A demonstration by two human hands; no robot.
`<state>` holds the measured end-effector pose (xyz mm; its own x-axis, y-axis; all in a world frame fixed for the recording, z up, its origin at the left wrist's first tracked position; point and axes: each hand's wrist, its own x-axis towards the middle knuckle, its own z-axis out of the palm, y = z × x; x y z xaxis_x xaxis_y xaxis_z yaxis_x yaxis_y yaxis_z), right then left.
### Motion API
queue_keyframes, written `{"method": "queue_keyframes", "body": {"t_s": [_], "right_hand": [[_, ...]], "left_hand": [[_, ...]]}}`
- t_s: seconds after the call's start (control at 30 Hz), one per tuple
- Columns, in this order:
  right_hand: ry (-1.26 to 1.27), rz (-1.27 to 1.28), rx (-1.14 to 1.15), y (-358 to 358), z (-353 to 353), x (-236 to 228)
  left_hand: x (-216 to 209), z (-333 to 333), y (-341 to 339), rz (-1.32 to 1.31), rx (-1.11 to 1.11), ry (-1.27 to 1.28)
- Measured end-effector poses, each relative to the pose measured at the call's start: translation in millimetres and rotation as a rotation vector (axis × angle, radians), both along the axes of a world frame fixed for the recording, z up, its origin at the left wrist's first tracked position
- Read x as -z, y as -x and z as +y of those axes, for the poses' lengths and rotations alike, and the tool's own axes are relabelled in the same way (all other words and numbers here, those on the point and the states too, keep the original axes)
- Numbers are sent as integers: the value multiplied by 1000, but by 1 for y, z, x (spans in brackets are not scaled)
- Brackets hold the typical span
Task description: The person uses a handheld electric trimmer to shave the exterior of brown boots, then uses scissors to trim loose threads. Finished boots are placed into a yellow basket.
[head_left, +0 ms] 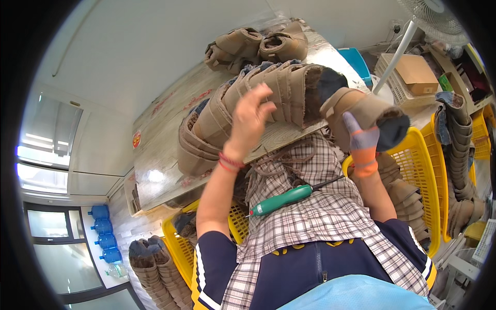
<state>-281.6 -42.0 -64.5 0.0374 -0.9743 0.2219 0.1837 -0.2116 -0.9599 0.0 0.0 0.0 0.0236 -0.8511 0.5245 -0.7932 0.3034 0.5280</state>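
My bare left hand (pixel 249 120), with a red band at the wrist, is raised over the table with its fingers apart. It holds nothing. Behind it, a row of brown fleece-lined boot uppers (pixel 292 90), nested one in another, curves along the table. In an orange and grey glove, my right hand (pixel 363 143) grips a single brown boot upper (pixel 356 106) with dark blue lining, at the row's right end past the table edge. Across my checked apron (pixel 310 227) lies a green-handled tool (pixel 284 200) with a thin dark shaft.
Two rolled bundles (pixel 235 45) lie at the table's (pixel 160 155) far side. A yellow basket (pixel 426 170) with more uppers stands at my right, and another yellow basket (pixel 178 248) at my left. A white fan (pixel 405 54) rises at the far right. Blue water bottles (pixel 106 240) line the left wall.
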Motion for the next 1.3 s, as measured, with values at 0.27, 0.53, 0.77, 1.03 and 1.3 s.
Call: {"method": "queue_keyframes", "body": {"t_s": [0.27, 0.53, 0.77, 1.03, 1.3], "right_hand": [[-273, -74, -535, -65, -76, 24], [-266, -268, -744, -102, -113, 44], [-61, -183, -535, -106, -72, 71], [-127, -329, -541, -69, -35, 73], [-5, -113, -375, -20, -31, 57]], "left_hand": [[17, -93, -66, -57, -116, -590], [22, -74, -66, 176, 4, -581], [24, -73, -68, 24, -158, -430], [6, -175, -96, -784, -419, 151], [-58, -178, -176, 575, -427, 226]]}}
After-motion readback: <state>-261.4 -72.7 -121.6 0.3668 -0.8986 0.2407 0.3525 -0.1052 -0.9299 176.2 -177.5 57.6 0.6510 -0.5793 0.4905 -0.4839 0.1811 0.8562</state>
